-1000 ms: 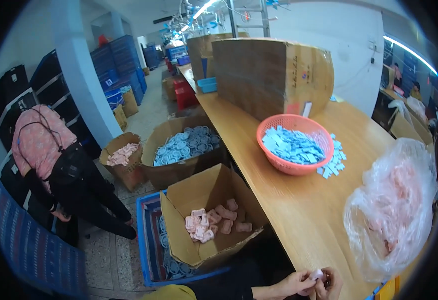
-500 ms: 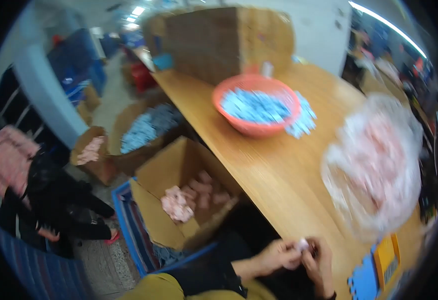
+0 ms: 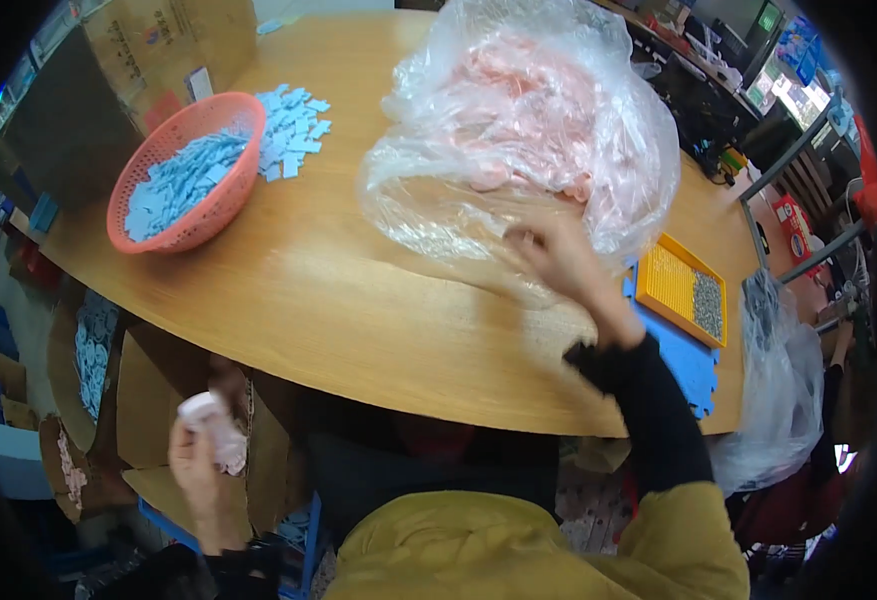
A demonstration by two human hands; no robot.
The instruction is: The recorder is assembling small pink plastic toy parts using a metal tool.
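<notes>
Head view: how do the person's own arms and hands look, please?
The left hand and right hand wear no gloves. Black sleeves cover both forearms; the right one ends in a gathered cuff and meets an olive-yellow upper sleeve.

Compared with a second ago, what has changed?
The left hand moved left to the open cardboard box, holding a pale pink piece; the right hand let go and moved forward to the clear bag. The coral basket of blue pieces stayed on the table.

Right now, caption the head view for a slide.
Left hand holding a pale pink piece, right hand near a plastic bag.
</notes>
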